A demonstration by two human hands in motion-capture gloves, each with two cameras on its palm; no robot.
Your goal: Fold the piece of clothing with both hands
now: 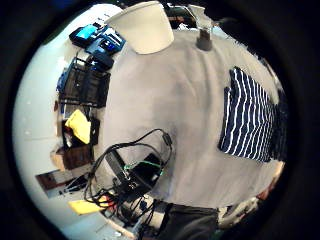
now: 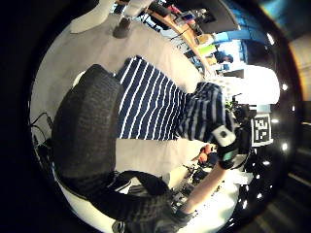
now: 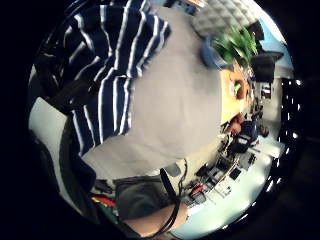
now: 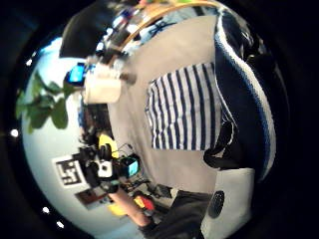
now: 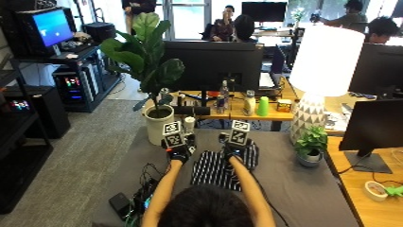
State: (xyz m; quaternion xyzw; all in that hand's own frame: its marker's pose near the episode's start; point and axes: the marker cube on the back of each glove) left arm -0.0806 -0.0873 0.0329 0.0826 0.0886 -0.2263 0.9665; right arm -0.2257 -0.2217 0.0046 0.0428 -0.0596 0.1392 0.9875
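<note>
A navy shirt with white stripes [image 5: 213,174] lies partly folded on the grey table [image 5: 296,189] in front of me. My right hand [image 5: 233,152] grips one end of it and holds that end lifted above the rest; the raised cloth [image 3: 107,60] hangs close to that palm. The left thumb side palm view shows this hand [image 2: 224,145] with the lifted striped cloth [image 2: 206,109]. My left hand [image 5: 179,153] hovers over bare table to the left of the shirt [image 1: 250,120] and holds nothing; its thumb [image 2: 87,126] shows large in its own view.
A big potted plant [image 5: 154,71] stands at the table's far left corner. A white lamp [image 5: 324,61] and a small plant [image 5: 310,147] stand at the far right. Cables and black devices [image 5: 135,198] lie at the near left edge. A monitor [image 5: 214,61] stands beyond.
</note>
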